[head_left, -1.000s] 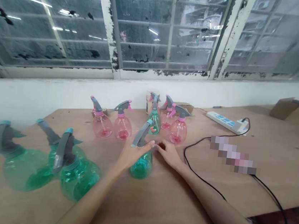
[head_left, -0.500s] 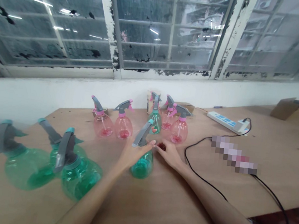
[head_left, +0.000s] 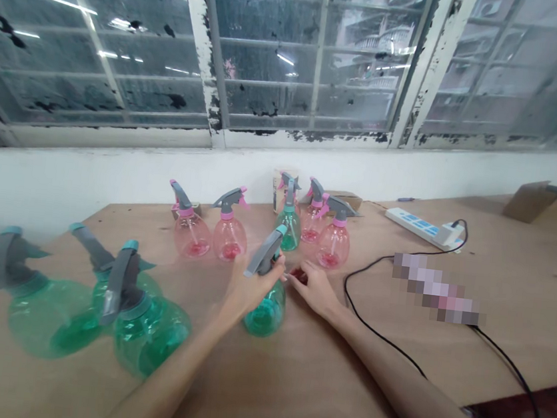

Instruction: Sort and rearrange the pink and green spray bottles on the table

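Note:
A green spray bottle (head_left: 265, 311) with a grey trigger head stands upright on the table in front of me. My left hand (head_left: 254, 285) is wrapped round its neck, just under the trigger head. Close by on the right is my right hand (head_left: 314, 287), its fingers curled and their tips near the bottle's neck. A dark reddish patch shows inside that curl; whether it is a held thing or shadow is unclear. Another green spray bottle (head_left: 288, 229) stands behind, between pink spray bottles (head_left: 230, 238) on the left and more pink bottles (head_left: 333, 245) on the right.
Several larger-looking green spray bottles (head_left: 148, 335) stand at the left front, beside my left forearm. On the right lie a white power strip (head_left: 420, 228), a black cable (head_left: 371, 323) and a blurred-out object (head_left: 433, 288). A cardboard box (head_left: 531, 201) sits far right, below the windows.
My left thumb and fingers have closed further round the bottle's neck, and the thumb has drawn in. The bottle has shifted very slightly. My right hand has hardly moved.

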Demonstrator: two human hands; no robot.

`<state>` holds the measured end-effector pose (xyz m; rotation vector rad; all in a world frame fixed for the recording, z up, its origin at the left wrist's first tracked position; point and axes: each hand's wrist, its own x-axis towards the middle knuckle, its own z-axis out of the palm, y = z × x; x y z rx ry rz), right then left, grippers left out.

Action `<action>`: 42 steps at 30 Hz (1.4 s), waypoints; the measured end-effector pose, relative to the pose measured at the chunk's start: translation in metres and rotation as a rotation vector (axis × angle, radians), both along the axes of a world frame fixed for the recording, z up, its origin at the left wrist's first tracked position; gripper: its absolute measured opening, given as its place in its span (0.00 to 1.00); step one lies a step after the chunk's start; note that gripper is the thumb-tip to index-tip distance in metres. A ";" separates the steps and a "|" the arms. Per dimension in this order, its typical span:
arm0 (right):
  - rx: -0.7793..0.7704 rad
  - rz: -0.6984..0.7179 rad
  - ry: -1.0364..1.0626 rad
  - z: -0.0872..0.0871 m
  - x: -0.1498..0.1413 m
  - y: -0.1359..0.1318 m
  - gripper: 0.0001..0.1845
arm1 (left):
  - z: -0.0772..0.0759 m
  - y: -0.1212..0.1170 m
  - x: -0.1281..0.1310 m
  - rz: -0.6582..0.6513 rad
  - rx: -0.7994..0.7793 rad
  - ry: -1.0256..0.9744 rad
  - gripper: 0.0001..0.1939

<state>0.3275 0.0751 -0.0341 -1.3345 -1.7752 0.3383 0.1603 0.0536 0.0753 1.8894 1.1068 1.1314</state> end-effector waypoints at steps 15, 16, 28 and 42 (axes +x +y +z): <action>0.000 0.026 -0.349 -0.010 -0.003 -0.003 0.27 | -0.013 0.008 -0.012 -0.125 0.042 -0.024 0.21; 0.000 0.028 -0.352 -0.011 -0.003 -0.003 0.28 | -0.012 0.007 -0.012 -0.126 0.035 -0.031 0.21; 0.009 0.020 -0.386 -0.014 -0.002 -0.001 0.29 | -0.015 0.009 -0.011 -0.132 0.032 -0.045 0.22; 0.011 0.020 -0.397 -0.017 -0.001 0.000 0.29 | -0.014 0.008 -0.010 -0.098 0.036 -0.044 0.20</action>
